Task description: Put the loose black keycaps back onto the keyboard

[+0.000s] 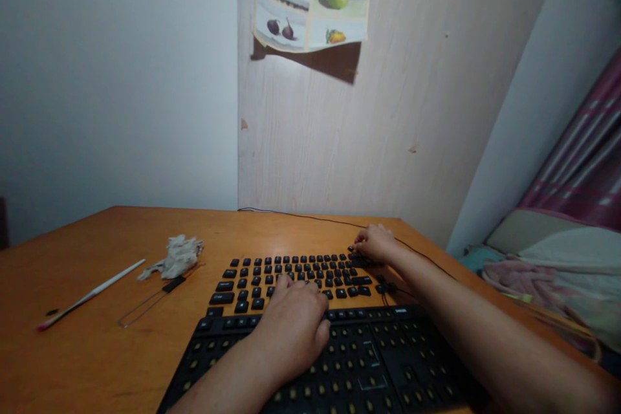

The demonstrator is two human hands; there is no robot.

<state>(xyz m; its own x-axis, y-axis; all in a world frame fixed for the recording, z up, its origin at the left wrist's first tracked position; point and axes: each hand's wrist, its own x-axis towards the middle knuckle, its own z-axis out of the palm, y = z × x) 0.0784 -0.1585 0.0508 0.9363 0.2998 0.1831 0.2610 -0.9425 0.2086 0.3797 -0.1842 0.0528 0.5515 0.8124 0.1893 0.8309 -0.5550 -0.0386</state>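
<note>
A black keyboard base point(388, 369) with its keycaps off lies at the near edge of the orange wooden table point(121, 362); yellowish switch stems show. Beyond it, loose black keycaps point(252, 275) sit in rows on the table. My left hand point(291, 326) rests over the base's top edge, fingers curled down onto the nearest keycap rows; what they pinch is hidden. My right hand point(376, 242) reaches to the far right end of the rows, fingertips pressed together on a keycap there.
A crumpled tissue point(177, 255), a wire keycap puller point(155, 301) and a thin white brush point(92, 294) lie to the left. A black cable point(315, 217) runs along the table's back. A fruit poster point(310, 0) hangs on the wall. Bedding point(548, 259) lies to the right.
</note>
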